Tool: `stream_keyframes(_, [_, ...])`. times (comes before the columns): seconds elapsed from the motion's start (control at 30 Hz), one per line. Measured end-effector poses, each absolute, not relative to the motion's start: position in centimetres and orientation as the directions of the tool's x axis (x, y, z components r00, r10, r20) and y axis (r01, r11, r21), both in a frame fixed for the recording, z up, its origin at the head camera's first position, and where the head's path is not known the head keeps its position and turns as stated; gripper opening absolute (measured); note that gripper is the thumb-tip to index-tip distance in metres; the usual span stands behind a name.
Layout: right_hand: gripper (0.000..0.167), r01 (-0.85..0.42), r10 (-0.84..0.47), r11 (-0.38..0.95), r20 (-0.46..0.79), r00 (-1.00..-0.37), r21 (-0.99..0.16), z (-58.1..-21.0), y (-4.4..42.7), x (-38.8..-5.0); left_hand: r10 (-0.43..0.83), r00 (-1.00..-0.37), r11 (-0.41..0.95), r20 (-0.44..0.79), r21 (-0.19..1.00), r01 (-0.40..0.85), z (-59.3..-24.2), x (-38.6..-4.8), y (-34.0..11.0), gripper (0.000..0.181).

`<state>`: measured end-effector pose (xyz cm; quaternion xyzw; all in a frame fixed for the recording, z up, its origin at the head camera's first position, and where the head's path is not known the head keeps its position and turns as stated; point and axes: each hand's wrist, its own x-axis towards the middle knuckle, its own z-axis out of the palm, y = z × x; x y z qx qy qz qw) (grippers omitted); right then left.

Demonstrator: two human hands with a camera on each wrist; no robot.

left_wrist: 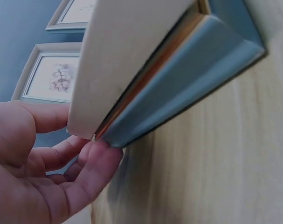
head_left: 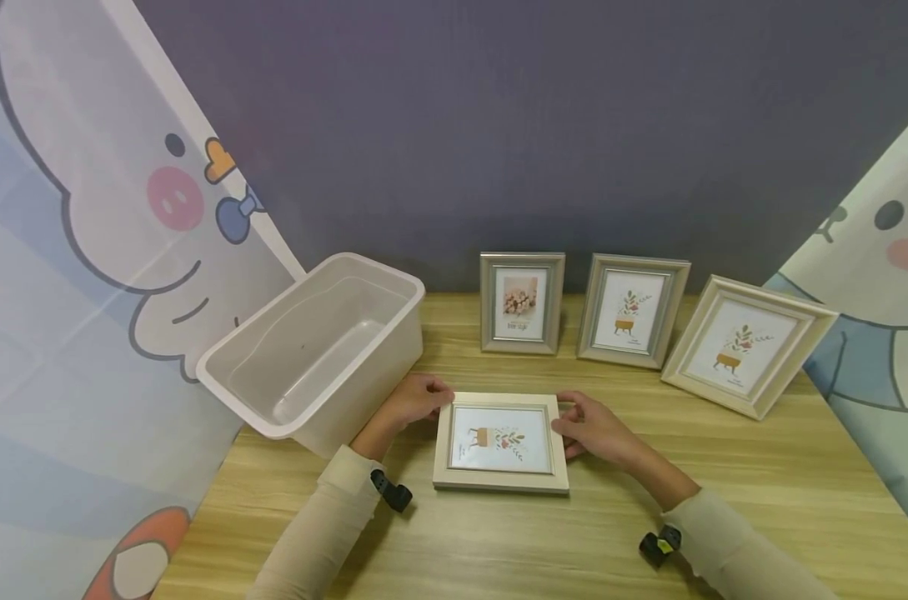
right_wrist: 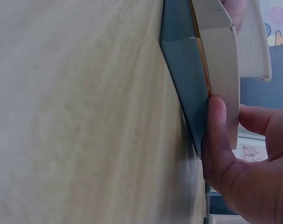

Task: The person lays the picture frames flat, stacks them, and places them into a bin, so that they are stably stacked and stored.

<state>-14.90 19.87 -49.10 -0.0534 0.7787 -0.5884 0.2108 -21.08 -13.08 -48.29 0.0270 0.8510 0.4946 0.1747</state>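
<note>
Wood tabletop (head_left: 529, 546): two hands (head_left: 418, 397) (head_left: 592, 427) grip one cream frame (head_left: 501, 442).

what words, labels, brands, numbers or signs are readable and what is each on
"style": below the flowers in the left standing grey-beige rectangular frame; preceding word unclear, line above too small
Text too small to read: middle standing grey-beige rectangular frame, right standing cream rectangular frame, front cream rectangular frame
</note>
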Motion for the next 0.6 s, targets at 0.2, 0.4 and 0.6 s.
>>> stream_keyframes(0.2, [0.065,0.142,-0.318,0.358,-0.263,-0.911,-0.923,-48.2,20.1,-15.3,0.223,-0.941,0.561,-0.255,0.823,-0.09,-47.5,-21.6,-13.0,0.026])
stream_keyframes(0.4, [0.062,0.0,-0.316,0.477,-0.171,-0.933,-0.879,-46.8,20.7,-17.0,0.221,-0.961,0.575,-0.169,0.818,-0.012,-45.9,-22.6,-12.0,0.031])
stream_keyframes(0.6, [0.053,-0.137,-0.306,0.585,-0.061,-0.95,-0.799,-44.2,21.0,-19.1,0.238,-0.966,0.572,-0.105,0.819,0.052,-43.6,-23.8,-10.5,0.035])
